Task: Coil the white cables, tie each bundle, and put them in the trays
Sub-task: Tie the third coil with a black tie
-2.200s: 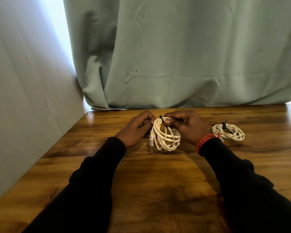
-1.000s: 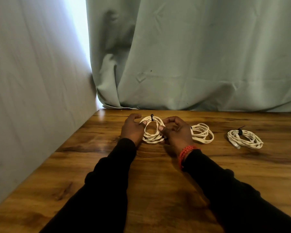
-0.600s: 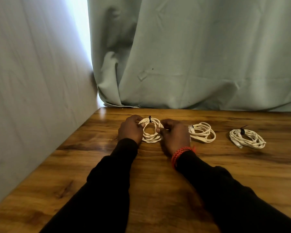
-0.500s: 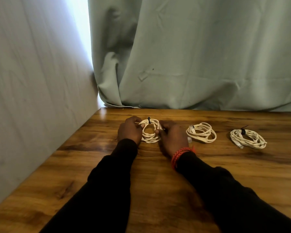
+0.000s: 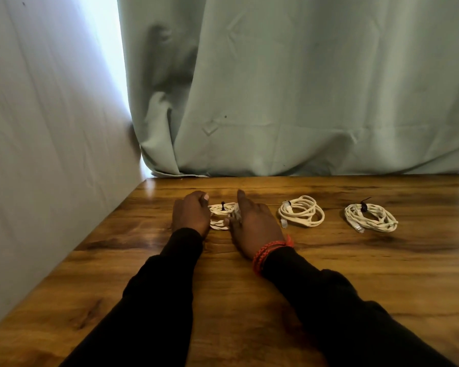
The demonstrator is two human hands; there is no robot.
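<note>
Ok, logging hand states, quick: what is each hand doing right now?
Left hand: fingers curled around the left edge of the tied cable bundle.
Right hand: open, fingers straight, beside the same bundle.

Three coiled bundles of white cable lie flat in a row on the wooden table. The left-hand white coil, cinched by a black tie at its far edge, sits partly hidden between two hands. The middle white coil lies well apart to its right, a plug poking out at its near-left. The right-hand white coil shows a black tie sticking up.
</note>
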